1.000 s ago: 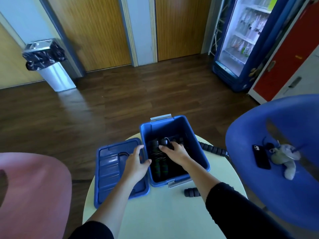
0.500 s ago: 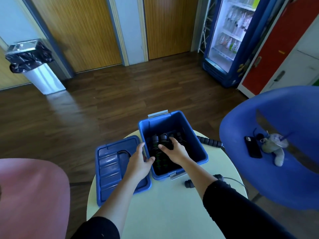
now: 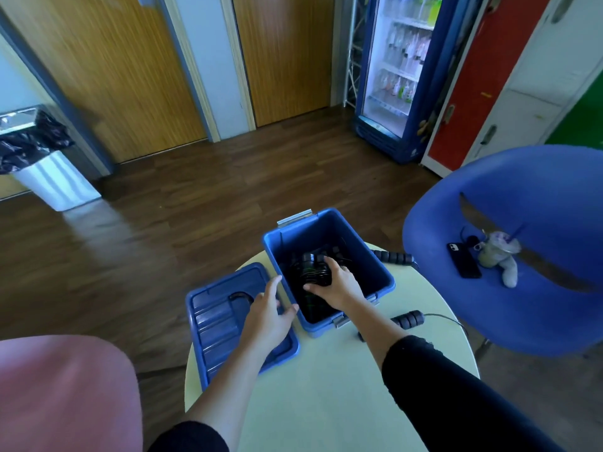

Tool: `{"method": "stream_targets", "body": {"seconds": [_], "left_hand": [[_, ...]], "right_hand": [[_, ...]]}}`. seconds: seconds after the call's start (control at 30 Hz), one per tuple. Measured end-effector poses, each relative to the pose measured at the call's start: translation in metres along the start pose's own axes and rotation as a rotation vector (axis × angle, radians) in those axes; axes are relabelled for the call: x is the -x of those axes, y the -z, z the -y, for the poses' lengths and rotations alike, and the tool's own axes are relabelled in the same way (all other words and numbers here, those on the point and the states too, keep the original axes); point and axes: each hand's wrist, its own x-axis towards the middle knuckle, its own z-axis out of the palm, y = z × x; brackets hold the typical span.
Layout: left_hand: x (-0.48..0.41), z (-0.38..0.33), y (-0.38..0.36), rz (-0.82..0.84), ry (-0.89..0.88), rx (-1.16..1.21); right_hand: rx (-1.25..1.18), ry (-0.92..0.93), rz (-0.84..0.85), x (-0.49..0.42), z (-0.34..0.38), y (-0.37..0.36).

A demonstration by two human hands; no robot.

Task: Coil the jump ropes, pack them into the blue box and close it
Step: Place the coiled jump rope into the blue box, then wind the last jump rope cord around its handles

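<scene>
While the left hand (image 3: pixel 267 316) lies open against the open blue plastic box (image 3: pixel 375 275), the right hand (image 3: pixel 339 285) curls round coiled black jump ropes (image 3: pixel 310 272) inside it. The box stands on a pale round table (image 3: pixel 326 386) over a dark wood floor (image 3: pixel 195 207). The lettering on the glass-fronted drinks fridge (image 3: pixel 394 76) is unreadable.

break room or lounge | drinks fridge (image 3: pixel 396 70) | lockers (image 3: pixel 509 93) | blue chair (image 3: pixel 535 305)
</scene>
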Motion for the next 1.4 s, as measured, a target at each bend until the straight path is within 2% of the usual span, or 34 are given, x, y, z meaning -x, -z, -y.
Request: {"method": "stream_targets", "body": {"seconds": [0.47, 0.67, 0.83, 0.97, 1.1, 1.2, 1.4], "left_hand": [[0.006, -0.007, 0.009, 0.044, -0.084, -0.068], [0.029, -0.041, -0.013, -0.043, -0.198, -0.111], [0.048, -0.074, -0.061, -0.045, -0.176, -0.109], [0.054, -0.097, -0.119, 0.006, -0.043, -0.063], [0.045, -0.122, -0.178, 0.003, 0.114, 0.008], [0.037, -0.139, -0.211, -0.085, 0.268, 0.081], [0.010, -0.147, -0.252, -0.327, 0.719, 0.378]], "right_hand": [[0.107, 0.028, -0.084, 0.005, -0.001, -0.004], [-0.006, 0.177, -0.298, 0.040, -0.019, 0.021], [-0.157, 0.202, -0.447, 0.058, -0.074, 0.057], [-0.098, 0.121, -0.461, 0.056, -0.127, 0.089], [-0.027, 0.105, -0.374, 0.043, -0.168, 0.112], [0.025, 0.125, -0.306, 0.028, -0.193, 0.119], [0.144, 0.181, -0.230, -0.016, -0.219, 0.116]]}}
